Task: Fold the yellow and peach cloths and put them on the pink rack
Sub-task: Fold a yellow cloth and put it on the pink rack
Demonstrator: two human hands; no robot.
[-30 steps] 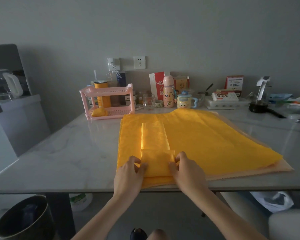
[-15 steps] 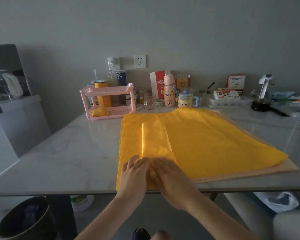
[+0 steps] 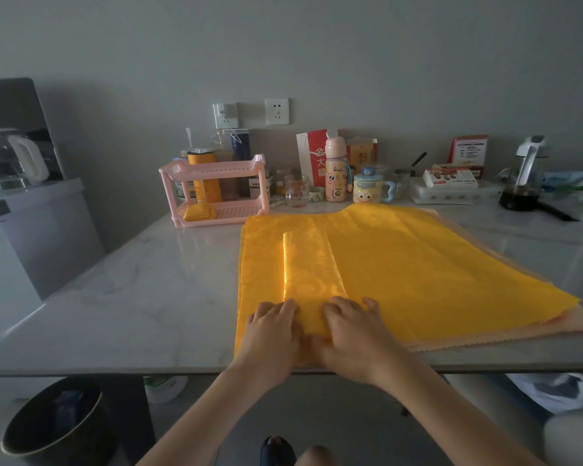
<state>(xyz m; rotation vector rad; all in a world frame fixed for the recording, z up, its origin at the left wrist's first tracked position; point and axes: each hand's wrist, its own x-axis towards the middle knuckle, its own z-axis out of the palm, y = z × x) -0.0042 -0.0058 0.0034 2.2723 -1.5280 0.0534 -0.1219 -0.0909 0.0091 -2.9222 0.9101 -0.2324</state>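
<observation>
Since the earlier frames, both hands have left the side edges of the turned-over flap and closed in on top of it. The left grip and right grip now lie palm-down side by side on the near end of the folded yellow strip. Both grips are released: the fingers are laid out over the fabric and press on it, and neither clasps anything. The strip lies on top of the spread yellow cloth, which rests on the peach cloth. Only the right and near margins of the peach cloth show. All of this lies on the desk, with the near edge of the stack at the desk's front lip. The strip's long axis runs straight away from me, from under the two grips toward the far side, so I judge any further fold or roll would go forward along that line. The pink rack stands at the far left, beyond the cloth's far-left corner, on the left grip's side. Its lower shelf already holds a small folded yellow bundle. In my judgement the fold is being flattened and is not finished. The peach cloth is not yet folded.
</observation>
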